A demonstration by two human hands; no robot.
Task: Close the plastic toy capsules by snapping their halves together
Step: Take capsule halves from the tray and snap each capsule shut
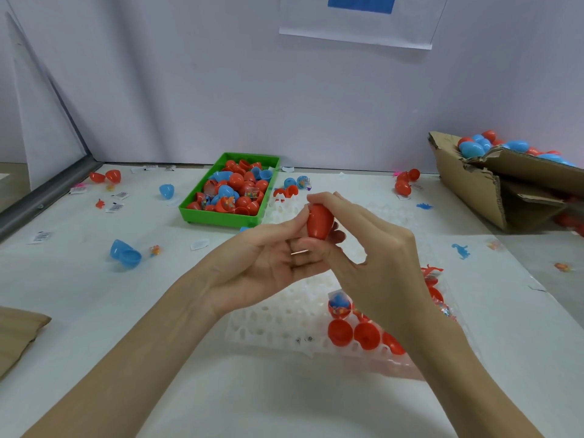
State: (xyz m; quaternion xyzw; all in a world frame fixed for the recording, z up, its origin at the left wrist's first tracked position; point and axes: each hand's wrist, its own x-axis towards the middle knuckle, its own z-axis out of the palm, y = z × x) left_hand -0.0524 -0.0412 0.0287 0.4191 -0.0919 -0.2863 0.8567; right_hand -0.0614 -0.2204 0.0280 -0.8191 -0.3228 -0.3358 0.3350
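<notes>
A red capsule (319, 221) is held above the middle of the table, between both hands and over a white moulded tray (284, 314). The halves appear joined, though the seam is hidden by fingers, so whether the snap is complete cannot be told. For a clean closure, the two halves are best kept on one axis and squeezed straight along it, with pressure spread evenly round the rim; a tilted half is likely to catch on one side and spring apart.

The left hand (268, 260) is turned palm-up, reaching in from 7 o'clock, with its curled fingers cradling the lower end of the capsule and the thumb laid against its side. The right hand (373, 241) comes in from 5 o'clock, arched over the top, with thumb and fingertips pinched on the upper end.

Open red halves (354, 333) are seated in the tray at 5 o'clock of the capsule. A green bin (221, 216) of loose pieces stands at 11 o'clock, and a cardboard box (474, 184) of closed capsules at 2 o'clock.
</notes>
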